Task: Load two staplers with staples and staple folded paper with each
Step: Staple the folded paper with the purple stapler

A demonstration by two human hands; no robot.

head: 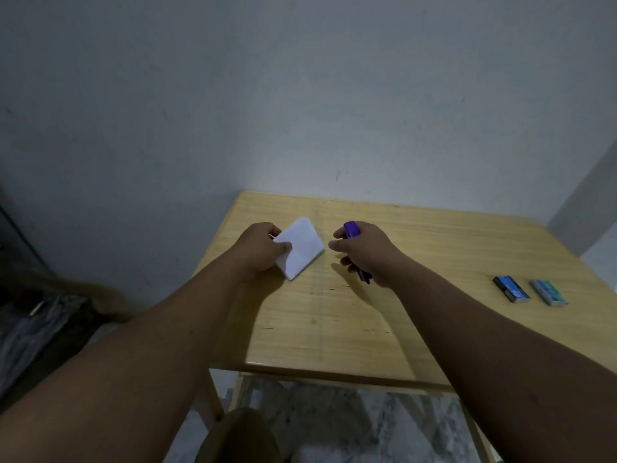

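Hands first. Left hand (258, 248) pinches folded paper (300, 247) at near-left corner, thumb on top; paper lies on table (334, 322). Right hand (362, 252) curled round purple stapler (354, 243), just beside paper, apart from it. Blue box (510, 288) and green box (549, 292), likely staples, well apart at right edge. Second stapler not in view. Progress, judged: stapling step in hand for purple stapler; whether loaded, cannot tell; no staple visible in paper. Box labels too blurred to read.
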